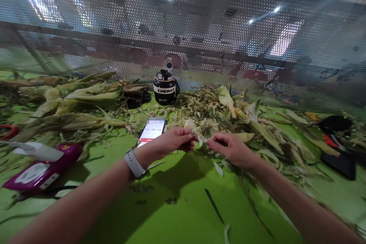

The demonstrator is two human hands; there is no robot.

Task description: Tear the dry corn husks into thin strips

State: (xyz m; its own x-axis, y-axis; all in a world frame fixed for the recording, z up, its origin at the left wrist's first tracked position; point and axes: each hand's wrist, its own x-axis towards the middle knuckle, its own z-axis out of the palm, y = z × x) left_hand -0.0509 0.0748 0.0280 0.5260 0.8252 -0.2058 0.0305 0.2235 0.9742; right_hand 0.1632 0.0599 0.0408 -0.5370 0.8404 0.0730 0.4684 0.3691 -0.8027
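Note:
My left hand [179, 139], with a grey-banded watch [134, 164] on its wrist, is closed in a pinch above the green table [183, 221]. Facing it across a small gap, my right hand [228, 148] also has its thumb and fingertips pressed together. What either pinch holds is too small to make out. Just behind both hands lies a heap of shredded corn husk [206, 122], with larger husk leaves [265, 133] to the right. A phone [152, 129] showing a running timer lies beside my left hand.
A black bottle [164, 92] lettered ENERGY stands before the perforated metal screen [185, 42]. Whole husks [71, 97] are piled at left, near a purple device [42, 171] with a cable. A black object [339, 160] lies far right. Thin scraps dot the front.

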